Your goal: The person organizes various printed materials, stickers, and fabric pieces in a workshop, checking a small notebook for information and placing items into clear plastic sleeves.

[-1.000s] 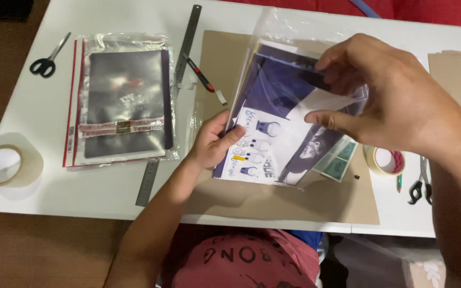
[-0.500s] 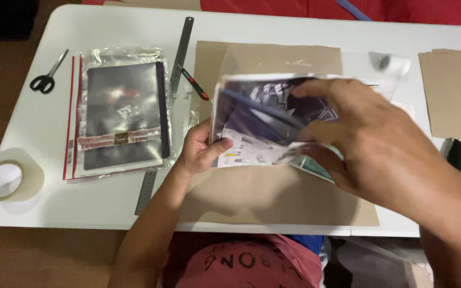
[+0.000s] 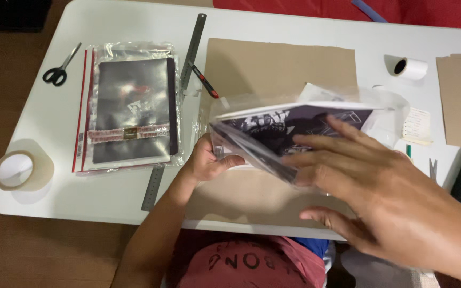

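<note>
Clear plastic sleeve (image 3: 294,133) with dark booklet: left hand (image 3: 206,162) pinches its corner, right hand (image 3: 380,197) lies spread on top.

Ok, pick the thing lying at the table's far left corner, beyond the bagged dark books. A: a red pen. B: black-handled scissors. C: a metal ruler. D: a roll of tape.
B: the black-handled scissors lie alone near that corner of the white table, left of the bagged dark books.
</note>
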